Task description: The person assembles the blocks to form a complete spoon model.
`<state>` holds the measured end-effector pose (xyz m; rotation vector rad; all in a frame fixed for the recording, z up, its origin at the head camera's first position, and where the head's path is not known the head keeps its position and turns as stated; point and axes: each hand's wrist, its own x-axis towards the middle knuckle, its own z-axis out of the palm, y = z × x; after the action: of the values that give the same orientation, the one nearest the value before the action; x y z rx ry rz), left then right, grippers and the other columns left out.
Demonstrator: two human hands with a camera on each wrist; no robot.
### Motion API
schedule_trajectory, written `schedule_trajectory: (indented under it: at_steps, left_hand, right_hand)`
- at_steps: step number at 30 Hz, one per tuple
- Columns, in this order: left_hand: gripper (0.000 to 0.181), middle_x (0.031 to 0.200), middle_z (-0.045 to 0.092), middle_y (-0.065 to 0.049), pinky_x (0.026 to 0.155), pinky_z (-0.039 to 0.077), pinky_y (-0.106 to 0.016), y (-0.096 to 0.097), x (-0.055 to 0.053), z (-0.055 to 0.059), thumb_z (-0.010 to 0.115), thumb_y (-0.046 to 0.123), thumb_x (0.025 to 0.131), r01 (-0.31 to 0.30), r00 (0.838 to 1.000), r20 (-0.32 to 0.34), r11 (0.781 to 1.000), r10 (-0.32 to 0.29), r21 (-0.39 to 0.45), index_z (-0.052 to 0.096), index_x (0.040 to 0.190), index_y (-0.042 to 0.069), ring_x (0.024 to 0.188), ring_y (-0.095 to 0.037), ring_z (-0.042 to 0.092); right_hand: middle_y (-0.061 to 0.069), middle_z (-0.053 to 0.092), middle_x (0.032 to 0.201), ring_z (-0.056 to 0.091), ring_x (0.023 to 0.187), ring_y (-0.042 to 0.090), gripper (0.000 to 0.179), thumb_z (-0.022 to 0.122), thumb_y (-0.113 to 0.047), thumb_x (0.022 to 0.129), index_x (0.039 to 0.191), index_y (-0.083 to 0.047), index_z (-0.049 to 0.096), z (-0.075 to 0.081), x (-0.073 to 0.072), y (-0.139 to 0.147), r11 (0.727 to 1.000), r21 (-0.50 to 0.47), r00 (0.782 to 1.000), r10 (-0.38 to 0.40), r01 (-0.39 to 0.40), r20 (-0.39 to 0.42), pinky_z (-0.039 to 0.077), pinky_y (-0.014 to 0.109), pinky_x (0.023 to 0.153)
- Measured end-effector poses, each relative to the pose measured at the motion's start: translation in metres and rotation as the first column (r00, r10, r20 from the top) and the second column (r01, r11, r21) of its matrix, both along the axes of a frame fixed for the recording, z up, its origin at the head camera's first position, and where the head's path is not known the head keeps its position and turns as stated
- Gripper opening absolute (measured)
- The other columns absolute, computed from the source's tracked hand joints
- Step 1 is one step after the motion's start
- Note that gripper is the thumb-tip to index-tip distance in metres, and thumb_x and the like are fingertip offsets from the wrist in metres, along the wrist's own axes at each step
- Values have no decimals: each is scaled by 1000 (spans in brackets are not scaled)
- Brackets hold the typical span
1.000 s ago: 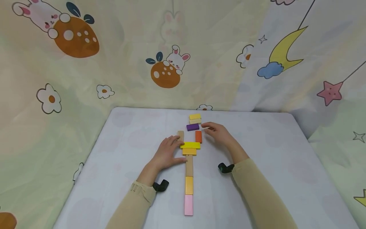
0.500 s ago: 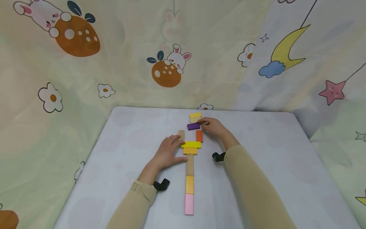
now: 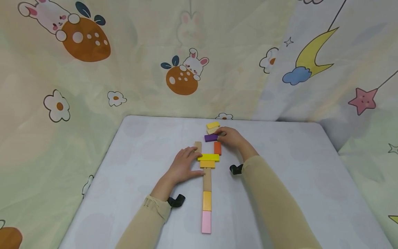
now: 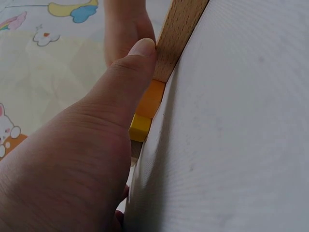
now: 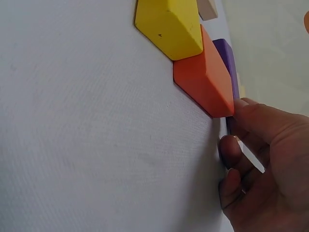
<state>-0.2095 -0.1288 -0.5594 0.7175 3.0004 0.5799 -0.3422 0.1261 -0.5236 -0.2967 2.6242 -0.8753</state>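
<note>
My left hand (image 3: 180,166) lies spread beside a line of wooden blocks in the head view. Its thumb reaches the long natural wood block (image 3: 207,180), and its fingertips are at the bright yellow block (image 3: 208,158) and the upper-left natural block (image 3: 198,146). At the far end, my right hand (image 3: 231,137) pinches the right end of the purple block (image 3: 211,138) between thumb and index finger; its other fingers are curled, seen in the right wrist view. An orange-red block (image 5: 205,77) stands right by the thumb.
Behind the purple block sits a small stack of pale blocks with a yellow block (image 3: 213,125) on top. Towards the person the line runs through orange-yellow blocks (image 3: 207,201) to a pink block (image 3: 206,222). A patterned cloth (image 3: 140,69) hangs behind the white table (image 3: 149,135).
My right hand has moved left and forward to the purple block's end. The small stack behind has turned slightly. My left hand keeps its place.
</note>
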Motion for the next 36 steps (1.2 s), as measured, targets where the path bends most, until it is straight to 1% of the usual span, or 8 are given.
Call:
schedule_trajectory:
  at_steps: [4,10,16,21,26,29,33,36]
  left_hand:
    - [76,157,34,1,123,19,-48,0,0,0,65,72,79,-3,1000,7,1000,3,-9,50,140,30,147,-24,30]
    - [75,157,35,0,123,18,-48,0,-1,-1,66,72,78,-4,1000,1,1000,4,1,51,139,30,146,-25,31]
    - [77,159,32,1,124,17,-48,1,-3,-3,63,74,79,-5,1000,15,1000,5,-13,50,141,31,147,-24,29]
    - [77,159,32,3,124,17,-47,1,-3,-4,64,74,78,-17,1000,23,999,18,-27,49,141,32,147,-23,29]
    - [78,159,32,2,124,16,-47,1,-3,-4,63,75,78,-14,1000,23,1000,15,-26,49,141,31,148,-24,28]
    - [78,158,33,2,124,17,-48,1,-3,-5,63,75,79,-7,1000,16,1000,7,-22,50,141,31,147,-24,29]
    - [77,158,34,1,123,18,-48,-1,-2,-4,64,74,78,-7,1000,11,1000,7,-13,50,140,31,146,-24,30]
    - [76,158,34,1,123,17,-49,0,-2,-3,65,73,78,-10,1000,14,1000,10,-4,50,140,30,147,-25,30]
  right_hand:
    - [7,55,140,48,126,30,29,63,-24,96,125,-21,62,1,0,-2,1000,8,1000,-8,8,9,35,53,115]
    - [8,54,139,48,123,29,31,64,-28,95,125,-21,62,1,-2,-6,1000,28,1000,-5,5,4,37,51,114]
    - [6,59,126,53,111,27,32,66,-33,94,123,-20,63,2,0,-4,1000,20,1000,-5,5,9,46,46,104]
    - [5,61,122,54,108,27,34,67,-37,93,123,-21,62,3,4,-3,1000,-23,1000,4,-4,3,49,44,99]
    - [1,61,119,53,105,26,31,69,-37,92,120,-25,64,2,15,-1,997,-79,1000,16,-16,-5,50,38,90]
    - [0,62,114,53,99,25,29,70,-36,91,117,-24,65,1,24,-1,994,-108,999,30,-34,-32,48,35,82]
    - [1,63,108,52,92,24,29,71,-34,91,117,-22,66,0,34,-1,991,-123,996,53,-61,-70,46,33,76]
    - [2,62,104,51,90,23,30,72,-34,90,118,-22,66,-2,41,-2,991,-118,995,51,-61,-85,44,33,75]
